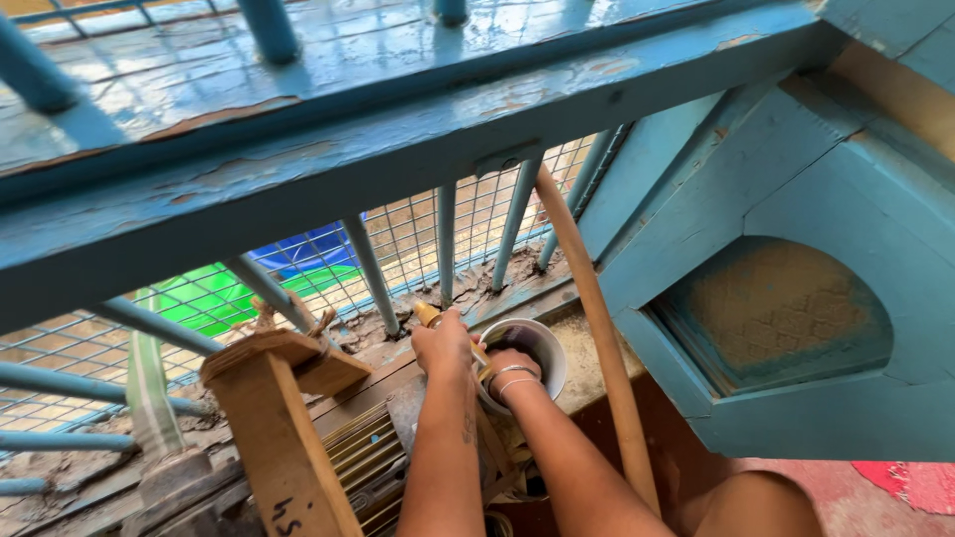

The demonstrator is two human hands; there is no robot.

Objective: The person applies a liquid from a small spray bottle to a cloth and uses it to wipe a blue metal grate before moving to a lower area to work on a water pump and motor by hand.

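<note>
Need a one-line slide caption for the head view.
Left hand and right hand at a white bowl on a blue window ledge, beside a tan hose.

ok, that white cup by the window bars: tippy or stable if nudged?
The white cup looks thin-walled, so probably light and easy to shove. It sits near the ledge edge, so a push might tip it off. The right hand is in its mouth, likely steadying it; the left hand is beside it.
</note>
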